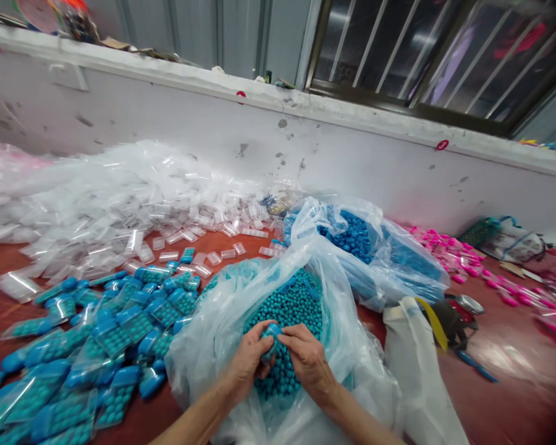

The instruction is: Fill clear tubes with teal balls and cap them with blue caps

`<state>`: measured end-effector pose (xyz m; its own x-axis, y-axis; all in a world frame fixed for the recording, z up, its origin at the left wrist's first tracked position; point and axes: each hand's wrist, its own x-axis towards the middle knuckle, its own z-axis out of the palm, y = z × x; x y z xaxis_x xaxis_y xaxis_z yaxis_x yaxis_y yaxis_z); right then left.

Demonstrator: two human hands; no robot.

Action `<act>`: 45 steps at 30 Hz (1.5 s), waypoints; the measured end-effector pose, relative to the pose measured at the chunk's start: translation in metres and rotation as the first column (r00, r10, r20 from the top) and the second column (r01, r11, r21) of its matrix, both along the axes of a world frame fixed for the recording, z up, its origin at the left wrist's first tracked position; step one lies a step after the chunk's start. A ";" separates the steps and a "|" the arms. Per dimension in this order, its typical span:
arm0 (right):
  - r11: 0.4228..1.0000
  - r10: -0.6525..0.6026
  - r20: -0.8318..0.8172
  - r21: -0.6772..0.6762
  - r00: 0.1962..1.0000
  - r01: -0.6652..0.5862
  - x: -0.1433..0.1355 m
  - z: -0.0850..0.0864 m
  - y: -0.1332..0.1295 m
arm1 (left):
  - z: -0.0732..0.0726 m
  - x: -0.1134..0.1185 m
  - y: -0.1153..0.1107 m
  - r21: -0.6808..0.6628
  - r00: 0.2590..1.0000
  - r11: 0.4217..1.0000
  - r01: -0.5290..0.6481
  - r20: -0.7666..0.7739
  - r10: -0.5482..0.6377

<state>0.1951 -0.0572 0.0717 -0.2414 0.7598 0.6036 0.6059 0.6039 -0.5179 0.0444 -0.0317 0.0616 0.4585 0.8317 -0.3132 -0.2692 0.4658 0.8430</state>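
Over the mouth of a clear plastic bag (pixel 217 334) full of small teal balls (pixel 285 306), my two hands meet at a small clear case with a blue cap (pixel 272 334). My left hand (pixel 250 355) is closed round the case from the left side. The fingers of my right hand (pixel 308 355) pinch at its blue end from the right. Part of the case is hidden behind my fingers. On the left, a heap of filled cases with blue caps (pixel 120 330) lies on the red table (pixel 152 414), teal balls showing through their clear walls.
Empty clear cases (pixel 134 244) pile up at the back left. A second plastic bag (pixel 393 266) holds blue caps (pixel 352 238). Pink pieces (pixel 463 256), a white cloth-like bag (pixel 417 364) and a blue pen-like stick (pixel 477 366) lie to the right. A wall (pixel 204 130) closes off the back.
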 end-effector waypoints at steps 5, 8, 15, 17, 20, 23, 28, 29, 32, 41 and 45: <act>0.977 -0.077 -0.138 -0.206 0.987 0.048 -0.003 0.004 -0.008 | 0.002 -0.006 0.002 0.092 0.998 0.994 0.061 -0.012 -0.061; 0.836 -0.272 -0.230 -0.537 0.934 0.112 0.000 0.007 -0.003 | 0.004 -0.014 0.005 0.114 0.990 0.985 0.127 -0.074 -0.119; 0.654 -0.147 -0.393 -0.727 0.908 -0.209 0.006 0.019 0.011 | 0.014 -0.012 -0.002 0.190 0.956 0.958 0.216 -0.241 -0.168; 0.688 -0.087 -0.301 -0.707 0.950 -0.161 0.003 0.025 0.010 | 0.016 -0.008 -0.004 0.212 0.952 0.957 0.197 -0.275 -0.135; 0.734 -0.035 -0.124 -0.677 0.992 -0.059 -0.006 0.031 0.002 | 0.016 -0.006 -0.006 0.183 0.962 0.967 0.176 -0.239 -0.130; 0.678 0.002 0.029 -0.735 1.000 0.020 -0.016 0.029 -0.008 | 0.015 -0.006 -0.006 0.145 0.993 0.986 0.076 -0.106 -0.061; 0.745 -0.077 0.139 -0.650 0.987 0.150 -0.032 0.021 -0.012 | 0.019 -0.002 -0.011 0.104 1.000 0.994 -0.017 0.025 0.015; 0.779 -0.084 0.128 -0.609 0.988 0.145 -0.034 0.020 -0.012 | 0.020 -0.001 -0.012 0.086 0.999 0.996 -0.016 0.037 0.013; 0.829 -0.103 0.126 -0.537 0.987 0.156 -0.037 0.019 -0.012 | 0.020 0.001 -0.013 0.087 0.999 0.996 -0.027 0.019 0.026; 0.826 -0.162 0.204 -0.508 0.965 0.246 -0.039 0.018 -0.019 | 0.021 -0.004 -0.007 0.375 0.937 0.924 0.081 -0.344 0.057; 0.798 -0.131 0.228 -0.553 0.965 0.239 -0.038 0.018 -0.018 | 0.018 -0.004 -0.013 0.432 0.920 0.901 0.042 -0.368 0.133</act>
